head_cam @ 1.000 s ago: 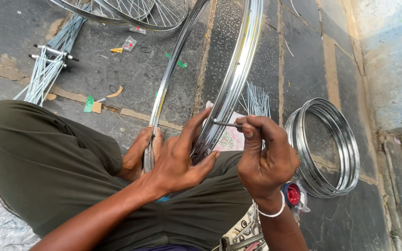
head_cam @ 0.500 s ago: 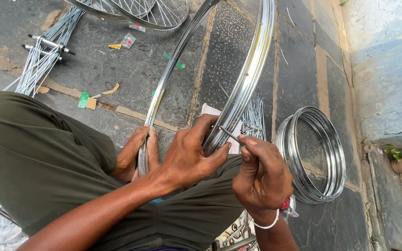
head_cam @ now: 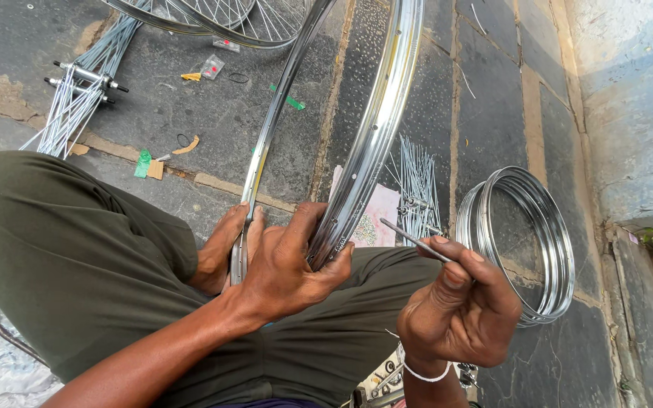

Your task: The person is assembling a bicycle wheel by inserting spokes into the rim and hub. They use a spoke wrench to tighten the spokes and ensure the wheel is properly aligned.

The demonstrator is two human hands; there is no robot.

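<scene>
A shiny chrome bicycle wheel rim (head_cam: 376, 121) stands upright between my knees, running up out of the top of the view. My left hand (head_cam: 289, 261) grips its lower part, thumb on the near side and fingers around the channel. My right hand (head_cam: 459, 306) is a little to the right of the rim and pinches a thin metal spoke (head_cam: 413, 240) that points up-left toward the rim without touching it. My bare foot (head_cam: 221, 249) rests against the rim's other side. My legs are in olive trousers (head_cam: 77, 264).
A stack of chrome rims (head_cam: 527, 242) lies on the stone paving at right. Loose spokes (head_cam: 417, 181) lie on a pink paper behind the rim. A hub with a spoke bundle (head_cam: 77, 98) lies upper left; a built wheel (head_cam: 236, 19) at top. A wall runs along the right.
My right hand has drawn back to the right, away from the rim, taking the spoke with it. My left hand has kept its grip on the rim.
</scene>
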